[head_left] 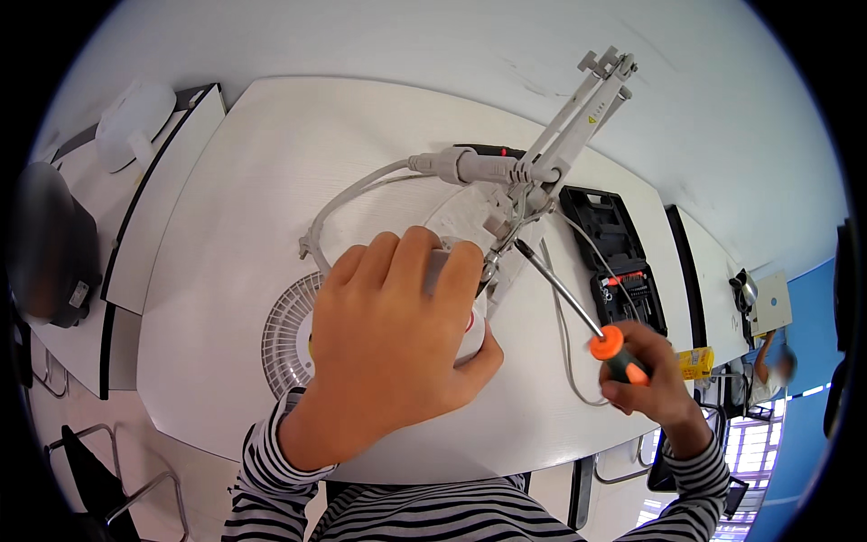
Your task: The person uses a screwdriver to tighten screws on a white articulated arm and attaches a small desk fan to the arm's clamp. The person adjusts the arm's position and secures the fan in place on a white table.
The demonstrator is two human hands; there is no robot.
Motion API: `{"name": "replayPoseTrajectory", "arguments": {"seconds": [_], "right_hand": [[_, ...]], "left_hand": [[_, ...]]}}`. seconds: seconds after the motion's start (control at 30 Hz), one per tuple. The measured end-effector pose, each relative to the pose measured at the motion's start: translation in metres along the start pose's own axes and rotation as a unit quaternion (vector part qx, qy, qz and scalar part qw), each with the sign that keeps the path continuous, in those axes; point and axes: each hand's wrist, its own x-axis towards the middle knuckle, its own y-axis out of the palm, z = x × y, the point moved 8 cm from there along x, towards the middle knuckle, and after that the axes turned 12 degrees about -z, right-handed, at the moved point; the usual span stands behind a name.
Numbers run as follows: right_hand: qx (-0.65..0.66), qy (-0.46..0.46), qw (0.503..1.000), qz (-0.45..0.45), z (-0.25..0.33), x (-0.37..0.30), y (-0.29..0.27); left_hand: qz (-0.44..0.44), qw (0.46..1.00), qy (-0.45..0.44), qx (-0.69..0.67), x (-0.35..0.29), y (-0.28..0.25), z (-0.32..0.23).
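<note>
One large white table (pixel 226 298) with rounded corners fills most of the view, and two more pale tabletops butt against it, one at the far left and one at the far right. On it lies one small white fan (pixel 293 330), of which only the round slatted grille shows past the left hand (pixel 397 334); the rest of its body is hidden under the palm. One white folding arm or stand (pixel 573 117) rises from the fan's middle toward the top right, with a thick white cable (pixel 361 194) looping from its joint back down to the left. One open black tool case (pixel 614 262) sits to the right of the stand, holding a row of small bits with some orange among them. One screwdriver (pixel 569 303) with a long thin metal shaft and an orange and black handle slants from lower right to upper left, its tip meeting the metal fitting at the base of the stand, just beside the left fingertips. The left hand is spread wide and pressed down over the fan body, fingers curled over its far edge and the thumb tucked against its right side. The right hand (pixel 650 379) is clenched around the screwdriver handle, the orange collar showing just above the fingers.
</note>
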Motion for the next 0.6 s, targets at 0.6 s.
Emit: {"name": "replayPoseTrajectory", "arguments": {"seconds": [0.6], "right_hand": [[-0.627,-0.481,0.565,-0.236,0.099,-0.057,0.009]], "left_hand": [[-0.022,0.999,0.011,0.025,-0.003,-0.001,0.002]]}}
